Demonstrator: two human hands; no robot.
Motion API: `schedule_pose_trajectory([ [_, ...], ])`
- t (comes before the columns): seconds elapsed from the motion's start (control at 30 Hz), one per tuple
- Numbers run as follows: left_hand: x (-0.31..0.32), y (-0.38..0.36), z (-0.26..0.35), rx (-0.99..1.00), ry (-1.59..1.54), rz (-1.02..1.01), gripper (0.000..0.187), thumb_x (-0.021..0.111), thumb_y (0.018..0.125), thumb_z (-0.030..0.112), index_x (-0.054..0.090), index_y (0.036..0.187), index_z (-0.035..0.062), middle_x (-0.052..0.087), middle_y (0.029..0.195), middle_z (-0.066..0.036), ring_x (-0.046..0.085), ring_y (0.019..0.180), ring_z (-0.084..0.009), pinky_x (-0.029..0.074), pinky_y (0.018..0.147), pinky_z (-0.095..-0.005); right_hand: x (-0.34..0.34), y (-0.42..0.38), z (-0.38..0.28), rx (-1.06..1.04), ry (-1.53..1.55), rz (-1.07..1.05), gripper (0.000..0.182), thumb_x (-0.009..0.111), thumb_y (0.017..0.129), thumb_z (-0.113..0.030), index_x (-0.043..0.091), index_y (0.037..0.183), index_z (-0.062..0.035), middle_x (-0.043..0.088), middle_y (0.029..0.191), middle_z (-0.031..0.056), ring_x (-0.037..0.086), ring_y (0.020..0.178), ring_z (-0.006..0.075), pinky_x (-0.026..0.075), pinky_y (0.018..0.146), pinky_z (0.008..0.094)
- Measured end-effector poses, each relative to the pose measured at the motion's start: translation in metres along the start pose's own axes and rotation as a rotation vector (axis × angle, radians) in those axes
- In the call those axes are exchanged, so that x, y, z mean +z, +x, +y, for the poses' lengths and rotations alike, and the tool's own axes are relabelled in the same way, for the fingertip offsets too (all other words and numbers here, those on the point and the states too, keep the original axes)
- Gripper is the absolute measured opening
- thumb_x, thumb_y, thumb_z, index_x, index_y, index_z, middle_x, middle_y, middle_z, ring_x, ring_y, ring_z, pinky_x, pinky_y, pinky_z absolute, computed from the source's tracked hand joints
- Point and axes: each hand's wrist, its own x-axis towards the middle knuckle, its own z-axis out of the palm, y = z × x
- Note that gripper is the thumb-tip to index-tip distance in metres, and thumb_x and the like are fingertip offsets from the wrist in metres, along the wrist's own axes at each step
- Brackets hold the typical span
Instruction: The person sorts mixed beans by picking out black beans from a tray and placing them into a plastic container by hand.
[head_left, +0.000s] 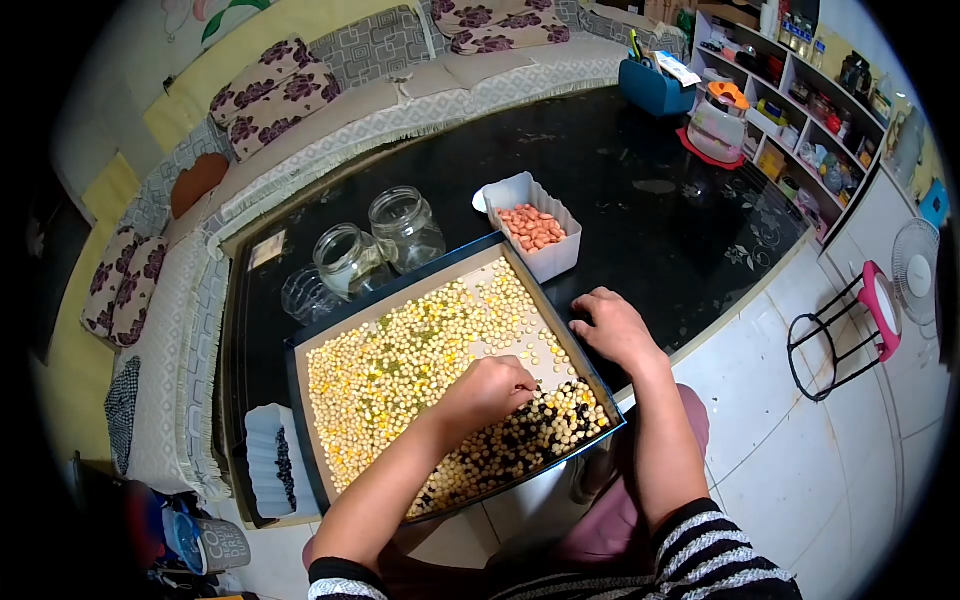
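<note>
A shallow cardboard box (455, 263) with dark blue edges tilts over the table's front edge. Pale round beans (370, 350), yellow kernels and small green beans spread over its bottom, with black beans (510, 440) mixed in at the near side. My left hand (490, 388) is inside the box, its fingers pinched together just above the black beans; whatever is between the fingertips is hidden. Beside the box's right wall, my right hand (615, 328) rests on the black table with its fingers apart, holding nothing.
Three glass jars (405, 230) stand behind the box. A white container (550, 258) holds reddish peanuts; another container (265, 450), left, holds black beans. Farther back are a blue box (655, 90) and an orange-lidded jar (718, 125). A pink stool (880, 310) stands right.
</note>
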Motion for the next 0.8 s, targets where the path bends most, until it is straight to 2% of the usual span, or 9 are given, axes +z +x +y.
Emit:
schedule_pose_trajectory([
  [0.17,-0.003,-0.003,-0.004,-0.049,0.157,-0.099,0.012,0.063,0.073,0.009,0.066,0.082,0.0012,0.064,0.080,-0.014,0.061,0.074,-0.0292,0.050,0.070,-0.0342,-0.003,-0.001,-0.003,0.014,-0.004,-0.016,0.027,0.059,0.079,-0.018,0.061,0.102,-0.0034,0.056,0.099,0.0132,0.051,0.102,0.0277,0.043,0.087,0.0356],
  [0.4,-0.002,-0.004,-0.001,-0.035,0.214,-0.123,0.014,0.064,0.074,0.012,0.066,0.083,0.0017,0.063,0.079,-0.014,0.061,0.075,-0.0295,0.050,0.070,-0.0358,-0.002,-0.001,-0.003,0.020,-0.003,-0.018,0.028,0.058,0.079,-0.019,0.060,0.103,-0.0035,0.056,0.101,0.0130,0.051,0.103,0.0273,0.042,0.088,0.0354],
  [0.5,0.001,-0.005,-0.002,0.021,0.163,-0.071,0.014,0.064,0.075,0.013,0.066,0.084,0.0024,0.063,0.078,-0.014,0.061,0.074,-0.0298,0.050,0.068,-0.0362,-0.003,-0.001,-0.005,0.025,-0.005,-0.024,0.028,0.058,0.079,-0.019,0.060,0.103,-0.0036,0.056,0.101,0.0127,0.051,0.103,0.0270,0.042,0.088,0.0353],
  [0.57,0.003,-0.004,-0.001,0.084,0.166,-0.013,0.007,0.061,0.071,0.009,0.061,0.073,0.0021,0.058,0.070,-0.015,0.059,0.068,-0.0313,0.048,0.063,-0.0387,-0.003,-0.001,-0.004,0.031,-0.009,-0.029,0.028,0.058,0.080,-0.019,0.060,0.104,-0.0038,0.055,0.102,0.0125,0.051,0.104,0.0268,0.042,0.089,0.0353],
  [0.67,0.004,-0.003,-0.001,0.136,0.199,-0.001,0.007,0.057,0.073,0.009,0.059,0.069,0.0028,0.055,0.066,-0.015,0.059,0.067,-0.0311,0.048,0.060,-0.0388,-0.002,-0.001,-0.004,0.028,-0.018,-0.030,0.028,0.058,0.080,-0.019,0.060,0.104,-0.0039,0.055,0.102,0.0123,0.051,0.104,0.0266,0.042,0.089,0.0352],
  [0.8,0.008,-0.003,-0.003,0.079,0.281,-0.071,0.010,0.060,0.077,0.013,0.062,0.077,0.0033,0.059,0.070,-0.013,0.060,0.068,-0.0300,0.049,0.063,-0.0365,-0.005,-0.002,-0.005,0.027,-0.015,-0.031,0.028,0.058,0.080,-0.019,0.060,0.104,-0.0037,0.055,0.102,0.0124,0.051,0.103,0.0267,0.042,0.089,0.0352],
])
